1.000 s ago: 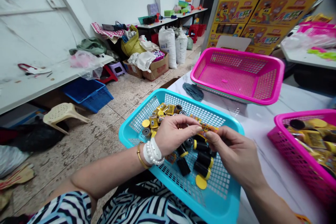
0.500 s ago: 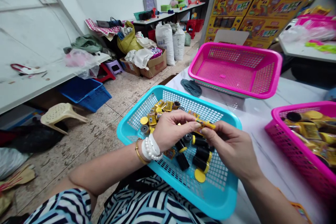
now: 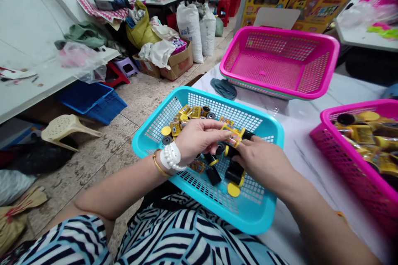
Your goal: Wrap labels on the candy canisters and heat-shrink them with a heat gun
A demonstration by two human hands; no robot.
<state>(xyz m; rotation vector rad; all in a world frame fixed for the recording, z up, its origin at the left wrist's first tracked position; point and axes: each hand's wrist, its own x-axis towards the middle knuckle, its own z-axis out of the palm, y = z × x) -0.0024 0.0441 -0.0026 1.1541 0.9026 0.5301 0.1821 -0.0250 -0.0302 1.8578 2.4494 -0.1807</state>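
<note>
Above the turquoise basket, I can see from my distant seat the left hand pinching a yellow printed wrapper between thumb and fingers. The right hand reaches down just beside it, by the black tubes; its fingertips are partly hidden, so I cannot tell whether they grip anything. I judge the work to be partway: yellow-wrapped pieces lie heaped toward the far left of that basket, and similar ones crowd the pink basket on the right, while several bare tubes and a flat yellow disc seem left to deal with. The tubes are short, smooth cylinders, some yellow at one end; the wrapper looks thin and glossy (its print is too blurred for me to read). Both baskets look like moulded plastic pierced with small holes, and the tabletop is pale, slick and grey-veined like marble.
</note>
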